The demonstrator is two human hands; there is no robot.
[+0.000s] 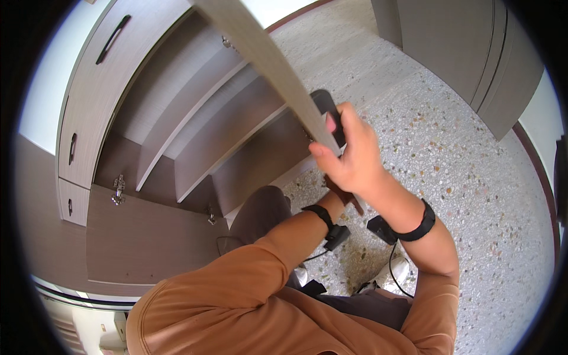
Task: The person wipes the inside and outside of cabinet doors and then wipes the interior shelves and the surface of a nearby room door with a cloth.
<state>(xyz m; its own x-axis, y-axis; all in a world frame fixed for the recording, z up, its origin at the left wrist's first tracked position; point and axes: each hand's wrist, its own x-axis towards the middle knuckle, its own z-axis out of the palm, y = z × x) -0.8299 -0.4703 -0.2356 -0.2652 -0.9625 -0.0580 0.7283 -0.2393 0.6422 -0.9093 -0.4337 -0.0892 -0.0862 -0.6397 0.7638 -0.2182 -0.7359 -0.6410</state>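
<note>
An open wood-grain cabinet door (275,75) stands edge-on in front of me. My right hand (357,151) grips its edge, the thumb on the side towards the cabinet. The fingers on the far side are at a dark, round-cornered object (327,104), partly hidden by hand and door; I cannot tell what it is. My left hand (333,183) is low by the same door, mostly hidden behind its edge and in shadow. Whether it grips the door does not show. Beyond my left arm the cabinet's shelves (213,146) are exposed.
A second cabinet door (155,235) hangs open at left, with metal concealed hinges (118,190). Drawer fronts (102,84) with black handles rise beyond it. Black wrist straps carry small devices (338,237) with cables. Grey panels (448,49) stand across the terrazzo floor (479,191).
</note>
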